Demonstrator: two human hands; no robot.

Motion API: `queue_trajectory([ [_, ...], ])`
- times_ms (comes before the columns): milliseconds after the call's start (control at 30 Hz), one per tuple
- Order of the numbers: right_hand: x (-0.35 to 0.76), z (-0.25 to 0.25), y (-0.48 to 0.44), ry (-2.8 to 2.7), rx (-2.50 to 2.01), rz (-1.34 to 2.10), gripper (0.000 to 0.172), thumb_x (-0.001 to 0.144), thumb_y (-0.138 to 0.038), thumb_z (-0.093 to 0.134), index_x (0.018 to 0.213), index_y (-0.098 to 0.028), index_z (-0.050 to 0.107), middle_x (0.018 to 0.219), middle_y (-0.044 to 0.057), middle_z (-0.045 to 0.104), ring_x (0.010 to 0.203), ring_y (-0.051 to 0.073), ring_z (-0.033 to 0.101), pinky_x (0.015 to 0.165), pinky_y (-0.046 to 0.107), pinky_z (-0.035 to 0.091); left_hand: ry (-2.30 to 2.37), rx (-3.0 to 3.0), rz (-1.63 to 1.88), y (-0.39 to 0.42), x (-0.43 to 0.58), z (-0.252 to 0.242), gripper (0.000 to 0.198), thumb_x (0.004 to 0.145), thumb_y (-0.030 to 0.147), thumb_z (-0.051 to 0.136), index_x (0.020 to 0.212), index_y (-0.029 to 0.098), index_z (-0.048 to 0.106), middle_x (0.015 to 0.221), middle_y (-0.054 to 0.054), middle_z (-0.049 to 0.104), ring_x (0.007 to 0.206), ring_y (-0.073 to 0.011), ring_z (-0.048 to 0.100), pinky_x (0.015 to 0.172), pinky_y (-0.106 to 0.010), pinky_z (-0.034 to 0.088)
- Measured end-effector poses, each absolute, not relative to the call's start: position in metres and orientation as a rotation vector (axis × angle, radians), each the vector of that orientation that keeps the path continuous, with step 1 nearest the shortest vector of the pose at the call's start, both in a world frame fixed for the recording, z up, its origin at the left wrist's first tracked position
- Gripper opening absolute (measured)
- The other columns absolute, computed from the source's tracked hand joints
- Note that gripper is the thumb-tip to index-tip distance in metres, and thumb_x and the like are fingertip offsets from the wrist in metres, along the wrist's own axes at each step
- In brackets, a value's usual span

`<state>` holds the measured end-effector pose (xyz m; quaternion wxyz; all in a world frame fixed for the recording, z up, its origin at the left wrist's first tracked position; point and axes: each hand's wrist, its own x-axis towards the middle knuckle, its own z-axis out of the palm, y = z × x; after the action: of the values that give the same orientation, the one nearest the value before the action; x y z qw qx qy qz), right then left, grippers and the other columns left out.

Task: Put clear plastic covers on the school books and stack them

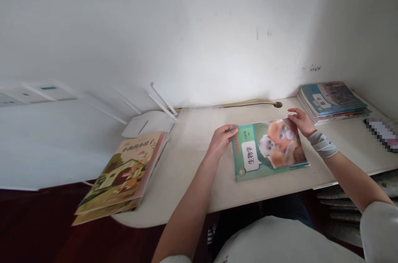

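Note:
A green biology textbook (245, 170) with golden monkeys on its cover lies turned sideways, low over the white desk. My left hand (222, 138) is closed on its upper left corner, thumb on the cover. At the upper right corner, my right hand (301, 122) has its thumb against the book's edge, and the index finger reaches out past it. A grey band wraps the right wrist. Whether the book's underside touches the desk is hard to tell.
Picture books (124, 167) are piled at the desk's left end, beside a white router (149, 124) with raised antennas. A stack of textbooks (334, 99) stands at the back right, near a blurred-out phone (382, 132). Cables run along the wall to a hole (277, 104) in the desk (186, 167).

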<state>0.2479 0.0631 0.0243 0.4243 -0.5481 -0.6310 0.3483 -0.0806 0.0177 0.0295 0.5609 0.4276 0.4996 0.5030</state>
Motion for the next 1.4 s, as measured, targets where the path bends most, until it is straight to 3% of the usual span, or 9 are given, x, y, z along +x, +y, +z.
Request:
queue_trajectory([
  [300, 0.258, 0.04, 0.052, -1.65, -1.308, 1.072, 0.041, 0.061, -0.054, 0.068, 0.077, -0.016, 0.064, 0.066, 0.0, 0.062, 0.06, 0.013, 0.052, 0.06, 0.027, 0.043, 1.396, 1.118, 1.139, 0.018, -0.082, 0.024, 0.039, 0.051, 0.042, 0.077, 0.077, 0.014, 0.069, 0.068, -0.003, 0.065, 0.067, -0.0161, 0.059, 0.062, -0.027, 0.043],
  [467, 0.263, 0.044, 0.054, -1.713, -1.295, 1.037, 0.039, 0.064, -0.055, 0.066, 0.071, -0.016, 0.063, 0.061, -0.002, 0.059, 0.056, 0.011, 0.05, 0.055, 0.025, 0.041, 1.427, 1.238, 1.14, 0.022, -0.08, 0.028, 0.039, 0.055, 0.051, 0.073, 0.07, 0.016, 0.066, 0.082, -0.007, 0.069, 0.08, -0.0194, 0.062, 0.071, -0.029, 0.047],
  [600, 0.26, 0.037, 0.063, -1.775, -1.47, 1.052, 0.045, 0.074, -0.059, 0.054, 0.072, -0.015, 0.063, 0.061, 0.0, 0.062, 0.055, 0.012, 0.053, 0.053, 0.024, 0.041, 1.529, 1.327, 1.042, 0.028, -0.075, 0.022, 0.045, 0.066, 0.059, 0.061, 0.074, 0.015, 0.064, 0.072, -0.007, 0.067, 0.07, -0.0204, 0.063, 0.064, -0.032, 0.049],
  [767, 0.25, 0.022, 0.076, -1.99, -1.887, 0.678, 0.042, 0.08, -0.05, 0.051, 0.06, -0.015, 0.061, 0.054, 0.002, 0.059, 0.057, 0.015, 0.055, 0.055, 0.026, 0.04, 1.838, 1.515, 0.909, 0.035, -0.067, 0.01, 0.025, 0.071, 0.04, 0.065, 0.083, 0.017, 0.063, 0.085, -0.009, 0.067, 0.087, -0.026, 0.062, 0.077, -0.037, 0.046],
  [867, 0.243, 0.015, 0.076, -1.975, -1.999, 0.496, 0.03, 0.075, -0.043, 0.061, 0.073, -0.013, 0.064, 0.073, 0.01, 0.065, 0.074, 0.023, 0.061, 0.066, 0.031, 0.043, 1.974, 1.642, 0.788, 0.033, -0.065, 0.01, 0.017, 0.072, 0.032, 0.065, 0.082, 0.018, 0.063, 0.089, -0.012, 0.065, 0.099, -0.0323, 0.058, 0.086, -0.045, 0.042],
  [1000, 0.234, 0.012, 0.069, -2.004, -2.131, 0.129, 0.045, 0.079, -0.045, 0.058, 0.111, -0.014, 0.057, 0.103, 0.017, 0.062, 0.088, 0.027, 0.061, 0.072, 0.036, 0.045, 1.982, 2.07, 0.619, 0.031, -0.059, 0.013, 0.018, 0.082, 0.023, 0.053, 0.097, 0.018, 0.063, 0.112, -0.015, 0.059, 0.113, -0.0302, 0.05, 0.092, -0.043, 0.04],
  [1167, 0.222, 0.022, 0.044, -2.085, -1.897, -0.081, 0.026, 0.086, -0.023, 0.046, 0.108, -0.016, 0.058, 0.112, 0.016, 0.057, 0.102, 0.027, 0.055, 0.076, 0.035, 0.046, 1.711, 2.431, 0.493, 0.027, -0.039, 0.003, 0.026, 0.089, 0.023, 0.045, 0.108, 0.023, 0.062, 0.116, -0.006, 0.06, 0.11, -0.0211, 0.052, 0.097, -0.035, 0.039],
  [1267, 0.224, 0.032, 0.001, -1.989, -1.582, 0.149, 0.02, 0.086, -0.027, 0.045, 0.094, -0.017, 0.06, 0.098, 0.012, 0.061, 0.093, 0.024, 0.058, 0.079, 0.036, 0.047, 1.687, 2.476, 0.51, 0.023, -0.033, -0.006, 0.031, 0.09, 0.027, 0.044, 0.116, 0.019, 0.059, 0.113, -0.009, 0.06, 0.107, -0.0233, 0.053, 0.098, -0.038, 0.038],
  [1400, 0.261, 0.029, -0.089, -1.875, -1.545, 1.303, 0.039, 0.086, -0.051, 0.042, 0.063, -0.024, 0.056, 0.053, 0.002, 0.058, 0.047, 0.017, 0.054, 0.047, 0.031, 0.044, 1.642, 2.509, 0.554, 0.012, -0.032, -0.012, 0.032, 0.089, 0.026, 0.046, 0.117, 0.018, 0.059, 0.111, -0.01, 0.06, 0.104, -0.0235, 0.053, 0.097, -0.04, 0.038],
])
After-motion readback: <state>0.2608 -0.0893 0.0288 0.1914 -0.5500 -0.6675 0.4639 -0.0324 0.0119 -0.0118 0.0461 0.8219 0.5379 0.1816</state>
